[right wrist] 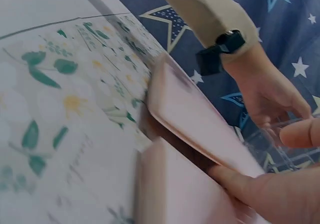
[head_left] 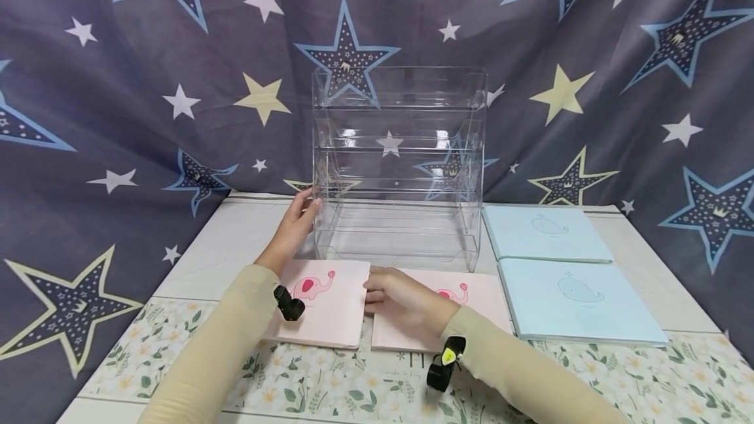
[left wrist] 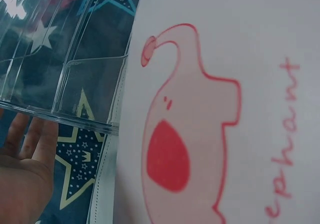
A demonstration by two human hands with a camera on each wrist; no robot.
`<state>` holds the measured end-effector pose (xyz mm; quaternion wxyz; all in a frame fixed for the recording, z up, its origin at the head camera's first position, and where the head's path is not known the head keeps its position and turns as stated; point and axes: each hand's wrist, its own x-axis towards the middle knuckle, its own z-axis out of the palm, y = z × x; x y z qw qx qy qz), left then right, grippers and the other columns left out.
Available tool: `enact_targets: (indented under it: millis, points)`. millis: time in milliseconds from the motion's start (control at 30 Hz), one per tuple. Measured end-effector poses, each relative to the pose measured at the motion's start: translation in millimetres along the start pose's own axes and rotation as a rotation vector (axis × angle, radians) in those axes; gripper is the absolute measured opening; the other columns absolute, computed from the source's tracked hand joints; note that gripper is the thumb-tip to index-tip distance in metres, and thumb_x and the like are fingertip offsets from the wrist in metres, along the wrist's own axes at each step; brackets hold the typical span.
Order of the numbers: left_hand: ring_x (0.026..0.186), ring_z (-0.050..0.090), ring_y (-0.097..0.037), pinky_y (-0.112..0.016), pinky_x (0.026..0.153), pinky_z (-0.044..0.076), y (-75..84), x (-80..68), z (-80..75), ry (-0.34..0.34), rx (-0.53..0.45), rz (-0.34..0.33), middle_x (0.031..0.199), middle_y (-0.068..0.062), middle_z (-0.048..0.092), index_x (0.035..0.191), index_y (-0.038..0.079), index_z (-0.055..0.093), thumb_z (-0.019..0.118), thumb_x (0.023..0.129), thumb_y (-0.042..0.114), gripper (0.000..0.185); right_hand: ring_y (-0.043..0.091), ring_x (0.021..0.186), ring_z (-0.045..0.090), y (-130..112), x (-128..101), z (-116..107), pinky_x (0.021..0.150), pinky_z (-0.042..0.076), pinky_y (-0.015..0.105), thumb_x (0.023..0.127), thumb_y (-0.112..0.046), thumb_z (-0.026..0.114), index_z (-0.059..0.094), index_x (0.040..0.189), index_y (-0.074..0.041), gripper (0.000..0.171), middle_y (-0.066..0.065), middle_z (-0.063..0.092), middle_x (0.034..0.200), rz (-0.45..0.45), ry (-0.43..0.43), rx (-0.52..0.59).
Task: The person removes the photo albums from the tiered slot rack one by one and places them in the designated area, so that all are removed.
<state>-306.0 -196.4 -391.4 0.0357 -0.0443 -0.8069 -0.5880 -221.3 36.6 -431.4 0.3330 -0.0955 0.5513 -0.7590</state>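
A clear plastic tiered rack [head_left: 396, 260] stands at the back of the table. My left hand [head_left: 296, 224] touches its left side; in the left wrist view, fingers [left wrist: 44, 139] lie along the outside of the side panel. In front of the rack are two pink books with elephant drawings, the left one [head_left: 338, 309] and the right one [head_left: 406, 335]. My right hand [head_left: 406, 296] reaches over the right book to the left book's right edge. One finger [right wrist: 230, 181] dips into the gap between the books; whether it pinches the cover is unclear.
Two light-blue books with whale drawings lie to the right, the rear one [head_left: 548, 234] and the front one [head_left: 583, 303]. A floral cloth [head_left: 177, 339] covers the table's front part. A star-patterned curtain [head_left: 224, 51] hangs close behind the rack.
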Motion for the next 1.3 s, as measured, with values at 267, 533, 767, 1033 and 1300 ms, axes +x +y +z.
enact_targets:
  millis: [267, 533, 767, 1033, 1300]
  points:
    - [0.134, 0.042, -0.036, -0.057, 0.11, 0.038, -13.4, 6.4, 0.1, 0.011, -0.005, 0.004, 0.146, -0.021, 0.042, 0.158, 0.016, 0.029, 0.045, 0.108, 0.04, 0.058, 0.049, 0.13, 0.047, -22.4, -19.4, -22.2, 0.107, 0.044, 0.049, 0.098, -0.003, 0.048, 0.002, 0.153, 0.013, 0.074, 0.04, 0.043, 0.139, 0.017, -0.017, -0.102]
    - [0.135, 0.041, -0.037, -0.057, 0.111, 0.037, -15.9, 7.2, 0.0, -0.002, -0.002, 0.01, 0.146, -0.02, 0.041, 0.157, 0.016, 0.03, 0.045, 0.107, 0.041, 0.058, 0.048, 0.134, 0.042, -41.8, -43.1, -53.6, 0.109, 0.042, 0.051, 0.103, -0.008, 0.041, 0.014, 0.154, 0.011, 0.062, 0.038, 0.03, 0.15, -0.006, -0.059, -0.226]
    - [0.136, 0.04, -0.037, -0.056, 0.112, 0.037, -14.2, 7.3, -0.5, -0.003, 0.0, 0.001, 0.148, -0.021, 0.04, 0.158, 0.015, 0.028, 0.046, 0.107, 0.041, 0.06, 0.044, 0.126, 0.053, -56.5, -69.2, -88.0, 0.106, 0.045, 0.051, 0.107, -0.018, 0.039, 0.028, 0.149, 0.014, 0.054, 0.035, 0.044, 0.144, -0.057, -0.073, -0.421]
    - [0.135, 0.042, -0.04, -0.056, 0.11, 0.039, -12.9, 6.3, -0.7, -0.014, -0.016, 0.024, 0.147, -0.024, 0.04, 0.158, 0.011, 0.029, 0.047, 0.108, 0.037, 0.059, 0.042, 0.113, 0.061, -68.9, -104.5, -129.2, 0.1, 0.051, 0.048, 0.106, -0.016, 0.042, 0.04, 0.143, 0.014, 0.048, 0.031, 0.057, 0.13, -0.097, 0.023, -0.634]
    - [0.122, 0.055, -0.036, -0.051, 0.102, 0.049, -18.2, -1.1, -16.6, -0.03, 0.171, 0.05, 0.133, -0.02, 0.056, 0.152, 0.015, 0.041, 0.048, 0.106, 0.046, 0.056, 0.035, 0.109, 0.065, -73.8, -134.9, -168.0, 0.092, 0.054, 0.05, 0.108, -0.017, 0.045, 0.051, 0.138, 0.008, 0.039, 0.026, 0.064, 0.122, -0.17, 0.285, -0.922]
